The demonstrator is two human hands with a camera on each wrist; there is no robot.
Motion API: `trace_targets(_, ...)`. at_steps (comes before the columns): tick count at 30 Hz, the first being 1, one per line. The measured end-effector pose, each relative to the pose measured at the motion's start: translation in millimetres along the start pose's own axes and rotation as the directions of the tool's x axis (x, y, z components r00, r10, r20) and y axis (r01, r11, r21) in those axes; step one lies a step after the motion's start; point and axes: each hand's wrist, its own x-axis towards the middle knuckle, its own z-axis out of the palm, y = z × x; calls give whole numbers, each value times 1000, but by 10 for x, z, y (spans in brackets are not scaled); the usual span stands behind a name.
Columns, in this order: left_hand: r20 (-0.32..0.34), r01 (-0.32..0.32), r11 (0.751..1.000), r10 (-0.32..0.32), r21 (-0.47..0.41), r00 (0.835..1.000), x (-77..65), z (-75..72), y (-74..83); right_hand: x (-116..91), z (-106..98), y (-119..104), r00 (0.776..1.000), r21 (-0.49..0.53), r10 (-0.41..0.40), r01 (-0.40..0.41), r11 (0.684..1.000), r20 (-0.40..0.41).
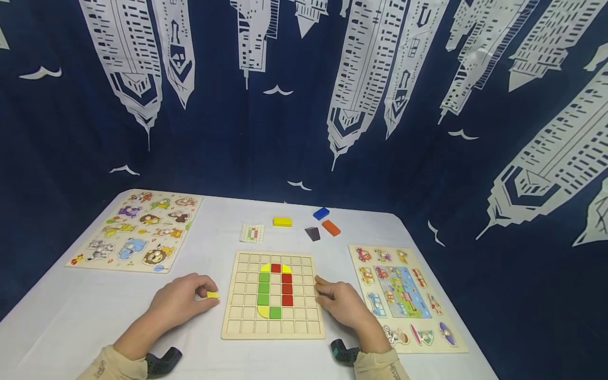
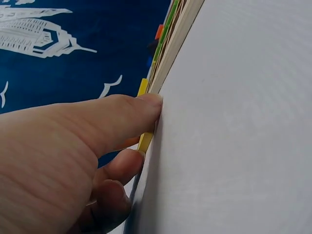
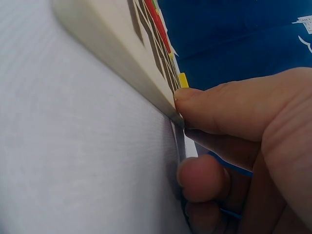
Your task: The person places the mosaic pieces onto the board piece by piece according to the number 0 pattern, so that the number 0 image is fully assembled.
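Note:
A square wooden grid board (image 1: pixel 304 327) lies on the table between the hands, with red, green and yellow flat pieces forming a ring on it. Left of the board, my left hand (image 1: pixel 178 301) pinches a small yellow piece (image 1: pixel 212 295) between thumb and fingers. This piece shows only partly behind the thumb in the left wrist view. My right hand (image 1: pixel 345 304) rests at the board's right edge, thumb and forefinger tips against it. In the right wrist view the thumb (image 3: pixel 219 107) touches the board's edge (image 3: pixel 122 58), while the other fingers bend below.
Behind the board lie a small pattern card (image 1: pixel 252 233), a yellow block (image 1: pixel 282 222), a blue block (image 1: pixel 321 213), an orange block (image 1: pixel 331 228) and a dark block (image 1: pixel 313 234). An animal puzzle (image 1: pixel 190 221) lies at left, a vehicle puzzle (image 1: pixel 446 338) at right.

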Motion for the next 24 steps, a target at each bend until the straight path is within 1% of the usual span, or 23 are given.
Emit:
trace_targets(8, -12, -18, 999, 19, 40, 1000, -11, 20, 36, 3, -7, 23, 1000, -1, 4, -4, 1000, -4)
trace_targets(15, -14, -39, 997, 40, 66, 999, -28, 1, 47, 0, -8, 31, 1000, 0, -3, 3, 1000, -7)
trace_targets(20, -26, -17, 996, 20, 84, 999, -11, -14, 48, 9, 0, 28, 1000, -1, -4, 4, 1000, -3)
trace_targets(24, -38, -5, 998, 7, 68, 999, -17, -20, 45, 13, 7, 13, 1000, -3, -2, 2, 1000, 3)
